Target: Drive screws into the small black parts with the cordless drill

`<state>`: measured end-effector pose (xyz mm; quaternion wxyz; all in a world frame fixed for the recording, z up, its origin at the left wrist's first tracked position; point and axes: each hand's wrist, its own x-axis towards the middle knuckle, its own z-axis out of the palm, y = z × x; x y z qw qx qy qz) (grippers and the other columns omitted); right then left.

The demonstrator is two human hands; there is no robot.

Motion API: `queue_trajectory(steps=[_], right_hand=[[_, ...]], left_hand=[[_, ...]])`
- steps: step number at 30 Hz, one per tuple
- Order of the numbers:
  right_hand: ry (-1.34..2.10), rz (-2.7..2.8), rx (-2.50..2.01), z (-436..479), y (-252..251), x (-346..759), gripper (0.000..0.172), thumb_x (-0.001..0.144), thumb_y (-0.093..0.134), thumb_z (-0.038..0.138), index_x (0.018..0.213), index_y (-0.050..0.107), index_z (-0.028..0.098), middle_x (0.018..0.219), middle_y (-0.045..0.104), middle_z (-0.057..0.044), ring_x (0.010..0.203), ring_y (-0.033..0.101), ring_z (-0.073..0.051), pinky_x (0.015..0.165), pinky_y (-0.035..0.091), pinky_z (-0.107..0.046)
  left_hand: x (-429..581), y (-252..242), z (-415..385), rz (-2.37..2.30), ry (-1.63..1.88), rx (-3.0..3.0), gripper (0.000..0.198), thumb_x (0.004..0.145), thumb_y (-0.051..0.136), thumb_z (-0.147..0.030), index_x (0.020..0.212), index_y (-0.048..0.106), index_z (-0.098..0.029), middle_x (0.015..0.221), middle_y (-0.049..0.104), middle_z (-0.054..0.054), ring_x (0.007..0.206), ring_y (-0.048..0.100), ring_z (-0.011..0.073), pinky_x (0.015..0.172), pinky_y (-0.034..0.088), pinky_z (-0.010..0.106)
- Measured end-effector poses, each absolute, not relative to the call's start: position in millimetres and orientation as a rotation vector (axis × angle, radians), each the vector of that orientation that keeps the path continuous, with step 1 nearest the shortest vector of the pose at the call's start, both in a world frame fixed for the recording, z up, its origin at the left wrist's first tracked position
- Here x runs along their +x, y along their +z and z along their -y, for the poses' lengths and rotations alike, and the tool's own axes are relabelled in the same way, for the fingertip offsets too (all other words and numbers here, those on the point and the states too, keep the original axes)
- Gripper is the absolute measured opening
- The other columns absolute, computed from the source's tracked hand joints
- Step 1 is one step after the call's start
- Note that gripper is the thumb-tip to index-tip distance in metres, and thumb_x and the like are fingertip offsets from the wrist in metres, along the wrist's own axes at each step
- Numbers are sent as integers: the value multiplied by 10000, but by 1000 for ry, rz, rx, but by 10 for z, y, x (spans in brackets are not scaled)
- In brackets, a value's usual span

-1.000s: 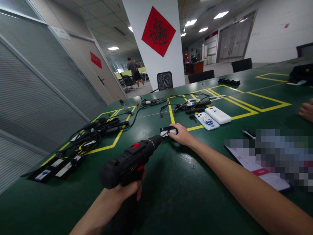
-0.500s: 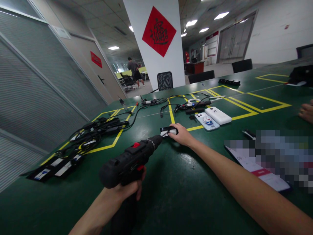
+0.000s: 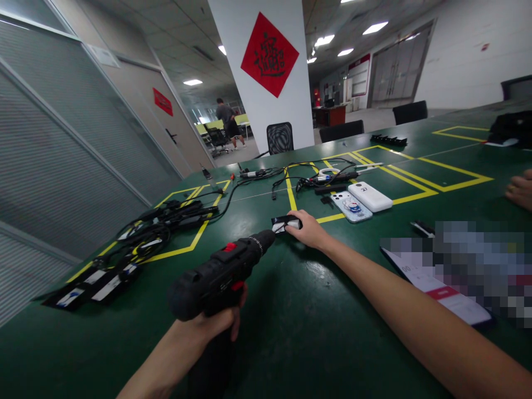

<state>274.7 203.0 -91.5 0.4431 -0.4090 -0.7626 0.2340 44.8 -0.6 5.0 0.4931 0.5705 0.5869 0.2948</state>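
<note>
My black pistol-shaped drill (image 3: 224, 271) pointed forward-right at a black-and-white block (image 3: 281, 225).
Left hand (image 3: 222, 321) gripped it; right hand (image 3: 308, 228) clamped the block's right end.

Cables (image 3: 189, 213) lie left on the counter (image 3: 316, 338); a phone (image 3: 352, 207) and white box (image 3: 369, 197) lie right; a chair (image 3: 280, 137) stands far off.
</note>
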Motion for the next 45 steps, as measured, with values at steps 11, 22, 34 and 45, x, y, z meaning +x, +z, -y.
queue_trajectory(steps=[11,22,34,45], right_hand=[[594,1879,-1025,-2033,-922,2738,353,790,623,297,1129,592,206,1027,568,-44,941,564,-173,891,421,-304],[589,1886,-1020,-2014,-897,2742,353,788,618,288,1129,589,201,1029,567,-46,941,564,-177,886,421,-306],[561,1895,-1014,-2027,-908,2734,359,790,616,296,1130,589,182,1027,574,-54,943,570,-180,889,422,-301],[583,1896,-1022,-2013,-901,2744,358,796,610,301,1139,581,203,1020,570,-43,923,573,-175,868,425,-295]], left_hand=[[441,61,5,-1446,675,1385,240,836,564,-320,1030,555,-179,820,599,21,665,550,188,685,437,342],[489,117,12,-1435,676,1389,222,838,561,-287,1029,559,-174,798,601,22,656,545,188,669,441,338],[463,84,12,-1431,718,1361,271,820,587,-293,1063,563,-176,804,608,20,628,547,178,657,451,334],[469,98,21,-1417,729,1325,249,831,580,-270,1063,580,-182,791,610,14,636,559,184,675,456,338]])
